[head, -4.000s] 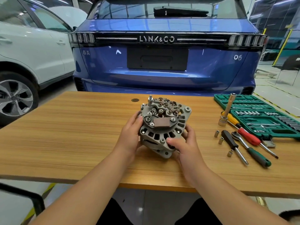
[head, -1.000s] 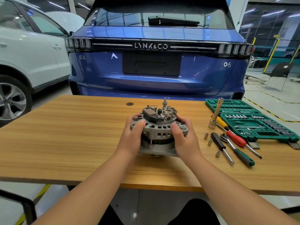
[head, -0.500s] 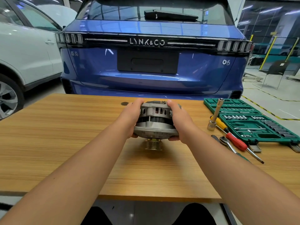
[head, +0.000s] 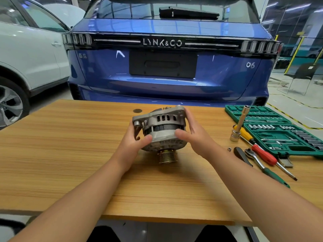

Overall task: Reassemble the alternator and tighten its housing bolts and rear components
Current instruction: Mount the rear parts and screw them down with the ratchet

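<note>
The grey cast-metal alternator (head: 162, 127) is held above the wooden worktop (head: 70, 154), near its middle, tilted with the grooved brass-coloured pulley (head: 167, 155) pointing down and toward the person. The left hand (head: 134, 142) grips the housing's left side, thumb pressed on the lower front rim, fingers wrapped behind the mounting lug. The right hand (head: 195, 135) clasps the right side, thumb on the front rim, fingers curved round the upper edge. Both hands are closed on the housing; neither is spread.

To the right on the worktop lies an open green plastic socket-set case (head: 279, 130). A silver extension bar with socket (head: 240, 123) stands leaning at its near-left corner. In front of the case lie a yellow-handled screwdriver (head: 245, 134), a red-handled screwdriver (head: 264, 155), a chrome ratchet with green grip (head: 262, 165), a black-handled tool (head: 242, 155) and one small loose socket (head: 229, 149). A blue car's tailgate (head: 166, 67) stands beyond the worktop.
</note>
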Demonstrator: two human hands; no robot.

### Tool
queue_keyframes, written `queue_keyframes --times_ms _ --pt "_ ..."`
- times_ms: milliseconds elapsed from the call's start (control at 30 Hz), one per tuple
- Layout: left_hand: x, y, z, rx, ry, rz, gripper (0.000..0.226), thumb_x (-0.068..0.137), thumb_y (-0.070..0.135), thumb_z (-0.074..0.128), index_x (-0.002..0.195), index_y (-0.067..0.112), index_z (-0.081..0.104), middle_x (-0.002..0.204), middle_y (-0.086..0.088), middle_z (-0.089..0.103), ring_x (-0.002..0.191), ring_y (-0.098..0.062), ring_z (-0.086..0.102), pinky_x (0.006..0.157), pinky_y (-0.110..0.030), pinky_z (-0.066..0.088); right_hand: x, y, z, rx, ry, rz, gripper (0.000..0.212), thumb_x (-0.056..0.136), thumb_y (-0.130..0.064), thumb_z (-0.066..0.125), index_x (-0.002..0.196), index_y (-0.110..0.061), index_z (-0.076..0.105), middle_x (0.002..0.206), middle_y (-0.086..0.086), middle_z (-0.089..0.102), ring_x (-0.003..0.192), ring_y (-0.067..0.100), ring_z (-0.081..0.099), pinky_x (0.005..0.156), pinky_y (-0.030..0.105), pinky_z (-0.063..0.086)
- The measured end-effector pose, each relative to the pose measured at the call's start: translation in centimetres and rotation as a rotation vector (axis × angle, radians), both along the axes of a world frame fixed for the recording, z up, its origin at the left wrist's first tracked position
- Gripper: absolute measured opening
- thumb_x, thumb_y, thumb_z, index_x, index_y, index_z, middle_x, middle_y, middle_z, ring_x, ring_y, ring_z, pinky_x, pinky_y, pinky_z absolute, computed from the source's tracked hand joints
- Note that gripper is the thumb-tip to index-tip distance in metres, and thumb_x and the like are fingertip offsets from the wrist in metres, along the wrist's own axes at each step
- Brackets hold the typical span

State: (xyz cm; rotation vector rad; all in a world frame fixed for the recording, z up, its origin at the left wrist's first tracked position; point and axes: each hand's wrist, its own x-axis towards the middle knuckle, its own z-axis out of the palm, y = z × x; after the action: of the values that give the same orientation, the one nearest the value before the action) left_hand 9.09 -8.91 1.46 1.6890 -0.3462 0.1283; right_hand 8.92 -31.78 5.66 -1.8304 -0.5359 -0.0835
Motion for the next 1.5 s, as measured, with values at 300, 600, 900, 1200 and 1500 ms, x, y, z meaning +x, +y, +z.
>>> queue_keyframes --times_ms 300,600,900,1200,1500 --pt "0.9 0.6 0.2 0.071 0.005 0.076 0.081 0.068 0.06 0.075 0.141 0.041 0.044 0.138 0.012 0.057 0.132 -0.011 0.052 0.111 -0.051 0.044 0.8 -0.1 -1.3 -0.208 -0.264 -0.223 0.092 0.067 -0.063 0.077 0.146 -0.037 0.036 0.132 -0.013 0.054 0.121 0.009 0.055 0.095 0.048 0.055" --pt "-0.8 -1.0 0.5 -0.129 0.006 0.167 0.046 0.085 0.059 0.052 0.113 0.026 0.069 0.108 -0.005 0.073 0.101 -0.029 0.07 0.083 -0.055 0.056 -2.7 0.1 -0.8 -0.222 -0.302 -0.364 0.072 0.067 -0.077 0.066 0.129 -0.045 0.048 0.116 -0.022 0.061 0.105 0.001 0.059 0.086 0.041 0.058" --pt "-2.2 -2.0 2.4 -0.111 0.265 0.221 0.042 0.076 0.052 0.048 0.086 0.014 0.063 0.08 -0.01 0.062 0.076 -0.024 0.056 0.068 -0.04 0.04 -3.7 -0.3 0.3 -0.048 0.038 -0.315 0.053 0.07 -0.073 0.063 0.11 -0.038 0.065 0.097 -0.011 0.075 0.085 0.007 0.072 0.072 0.036 0.062" --pt "-1.7 -1.2 4.5 0.446 -0.122 0.251 0.078 0.082 0.079 0.046 0.147 0.036 0.044 0.148 0.008 0.05 0.129 -0.016 0.05 0.096 -0.045 0.05 -1.7 0.2 3.0 -0.1 0.253 -0.33 0.063 0.057 -0.083 0.062 0.097 -0.034 0.07 0.079 -0.011 0.077 0.07 0.015 0.075 0.061 0.036 0.055" --pt "1.2 -1.3 6.3 0.5 0.04 0.15 0.051 0.093 0.07 0.051 0.093 0.026 0.077 0.081 0.005 0.077 0.079 -0.015 0.073 0.084 -0.046 0.059 1.6 0.9 4.3 -0.109 0.43 -0.369 0.075 0.056 -0.084 0.065 0.1 -0.023 0.07 0.071 -0.007 0.076 0.084 0.027 0.073 0.075 0.047 0.055"
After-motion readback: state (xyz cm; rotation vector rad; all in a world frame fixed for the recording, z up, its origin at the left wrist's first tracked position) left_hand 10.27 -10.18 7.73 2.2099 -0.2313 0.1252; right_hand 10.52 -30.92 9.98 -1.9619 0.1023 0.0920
